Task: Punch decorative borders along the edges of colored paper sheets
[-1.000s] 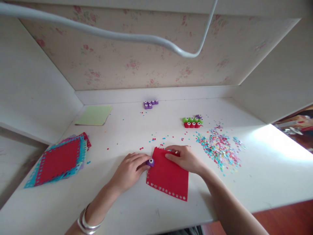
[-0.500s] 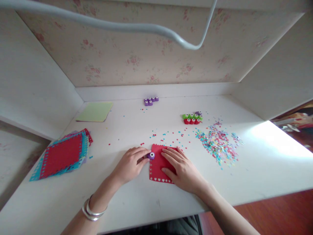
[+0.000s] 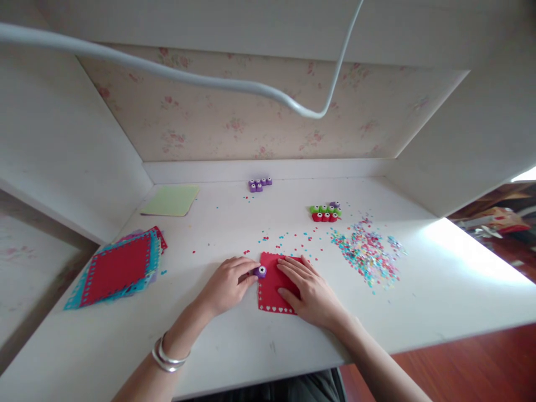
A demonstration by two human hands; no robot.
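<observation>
Between the thumb and fingers of my left hand is a small purple craft punch with a star mark on its top. The punch sits at the left edge of a red paper sheet. Heart and other small shapes are cut along the sheet's bottom and left edges. My right hand lies on the right part of the sheet, fingers stretched out and pressing it to the white desk. That hand covers the sheet's right side.
Stacked red and blue punched sheets lie at left, with pale green paper behind. Purple punches stand at the back; green and red punches sit to the right. Confetti is heaped at right. A white cable crosses overhead.
The camera view has tilted upward slightly, so the whole scene sits a little lower. Both hands, the punch and the red sheet keep nearly the same positions relative to one another.
</observation>
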